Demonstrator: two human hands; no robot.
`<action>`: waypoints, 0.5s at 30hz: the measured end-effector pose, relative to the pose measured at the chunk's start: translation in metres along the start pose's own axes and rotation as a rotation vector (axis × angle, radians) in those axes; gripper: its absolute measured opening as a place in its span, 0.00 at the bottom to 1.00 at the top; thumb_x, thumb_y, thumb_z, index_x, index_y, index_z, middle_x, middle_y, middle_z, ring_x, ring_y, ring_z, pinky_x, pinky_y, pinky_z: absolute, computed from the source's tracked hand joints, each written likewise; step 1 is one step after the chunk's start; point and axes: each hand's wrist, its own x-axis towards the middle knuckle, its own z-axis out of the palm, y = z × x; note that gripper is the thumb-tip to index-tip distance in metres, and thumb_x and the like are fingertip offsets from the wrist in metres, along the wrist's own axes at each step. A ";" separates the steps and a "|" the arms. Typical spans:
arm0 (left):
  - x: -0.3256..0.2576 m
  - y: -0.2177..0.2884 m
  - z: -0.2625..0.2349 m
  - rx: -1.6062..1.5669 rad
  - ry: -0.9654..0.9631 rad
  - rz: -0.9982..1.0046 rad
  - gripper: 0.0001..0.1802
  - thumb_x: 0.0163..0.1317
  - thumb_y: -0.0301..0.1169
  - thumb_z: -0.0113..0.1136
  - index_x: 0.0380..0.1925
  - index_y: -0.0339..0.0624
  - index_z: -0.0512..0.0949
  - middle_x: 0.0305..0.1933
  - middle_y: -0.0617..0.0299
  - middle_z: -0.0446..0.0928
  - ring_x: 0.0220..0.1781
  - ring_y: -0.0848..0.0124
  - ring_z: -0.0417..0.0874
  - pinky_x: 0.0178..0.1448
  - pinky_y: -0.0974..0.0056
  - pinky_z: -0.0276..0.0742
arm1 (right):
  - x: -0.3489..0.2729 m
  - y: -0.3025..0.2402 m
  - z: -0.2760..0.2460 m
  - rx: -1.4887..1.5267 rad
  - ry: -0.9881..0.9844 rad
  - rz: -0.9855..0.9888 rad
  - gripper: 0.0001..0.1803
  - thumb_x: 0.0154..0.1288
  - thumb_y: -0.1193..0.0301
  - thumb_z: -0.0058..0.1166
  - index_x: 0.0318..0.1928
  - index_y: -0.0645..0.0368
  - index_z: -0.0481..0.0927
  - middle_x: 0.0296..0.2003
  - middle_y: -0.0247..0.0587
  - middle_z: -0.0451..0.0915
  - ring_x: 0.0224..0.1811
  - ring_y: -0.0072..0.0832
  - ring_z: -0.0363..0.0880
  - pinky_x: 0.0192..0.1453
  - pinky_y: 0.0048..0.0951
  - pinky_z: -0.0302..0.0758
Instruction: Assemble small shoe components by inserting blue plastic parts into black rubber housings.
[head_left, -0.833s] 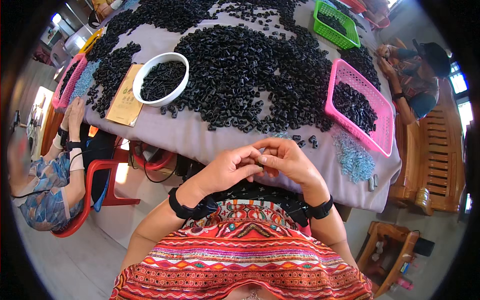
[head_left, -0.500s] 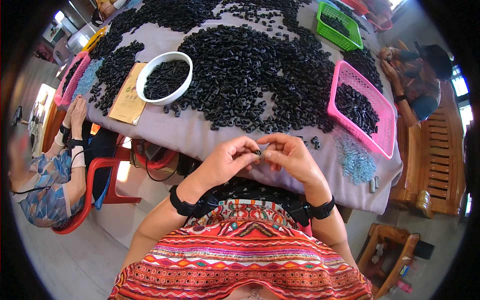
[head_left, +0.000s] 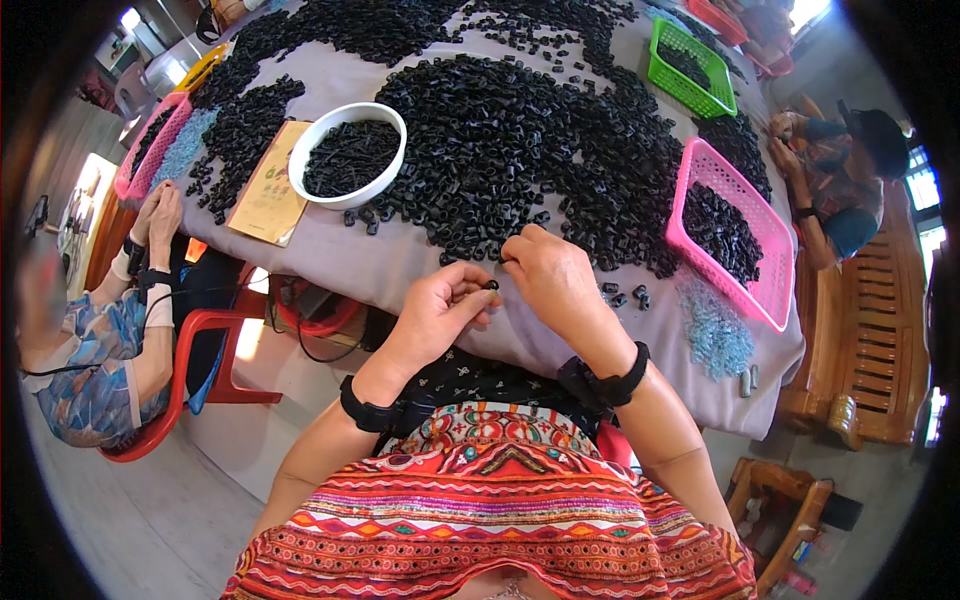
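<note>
We have the left hand (head_left: pixel 448 308) half curled above the near edge of the bench (head_left: pixel 335 262), its thumb and forefinger closed on a small black piece (head_left: pixel 490 285) with a hole in its end. The right hand (head_left: pixel 560 282) reaches farther forward, bent down, with its fingertips drawn together at the near edge of a broad heap of black pieces (head_left: pixel 510 140) — we cannot tell whether it has hold of one. The two hands are apart, though close together.

We see a few loose black pieces (head_left: pixel 625 296) just to the right of the right hand. Farther right stands a pink basket (head_left: pixel 772 275) partly filled with more of them, and just in front of it lies a pile of clear bluish bits (head_left: pixel 715 330). Beyond, near the far right, we find a green basket (head_left: pixel 692 93) that also holds dark pieces.

To the left of the heap sits a white bowl (head_left: pixel 352 203) of thin dark parts, touching or nearly touching a yellow booklet (head_left: pixel 268 195). At the left a co-worker sits on a red chair (head_left: pixel 190 350), hands (head_left: pixel 158 215) held together beside the bench — and across on the right we see another person in a dark cap (head_left: pixel 877 135).
</note>
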 end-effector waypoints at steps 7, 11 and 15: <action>-0.001 0.003 0.001 0.035 -0.013 -0.006 0.08 0.70 0.26 0.57 0.46 0.34 0.74 0.39 0.57 0.83 0.33 0.77 0.82 0.40 0.72 0.79 | 0.003 0.005 0.011 -0.151 0.006 -0.080 0.05 0.54 0.75 0.60 0.33 0.58 0.80 0.34 0.42 0.77 0.40 0.42 0.80 0.41 0.40 0.78; -0.001 0.000 0.000 0.043 -0.009 0.004 0.08 0.70 0.27 0.57 0.45 0.35 0.75 0.39 0.57 0.83 0.34 0.77 0.82 0.40 0.72 0.79 | 0.001 0.003 0.001 -0.008 0.074 -0.076 0.07 0.56 0.77 0.60 0.37 0.61 0.81 0.34 0.44 0.79 0.37 0.42 0.81 0.40 0.37 0.77; 0.000 -0.003 0.000 0.053 -0.018 0.017 0.08 0.70 0.27 0.57 0.46 0.36 0.75 0.39 0.60 0.83 0.34 0.78 0.81 0.39 0.73 0.78 | -0.009 -0.009 -0.022 0.376 -0.044 0.108 0.09 0.62 0.77 0.58 0.43 0.65 0.83 0.35 0.44 0.83 0.31 0.27 0.81 0.37 0.27 0.77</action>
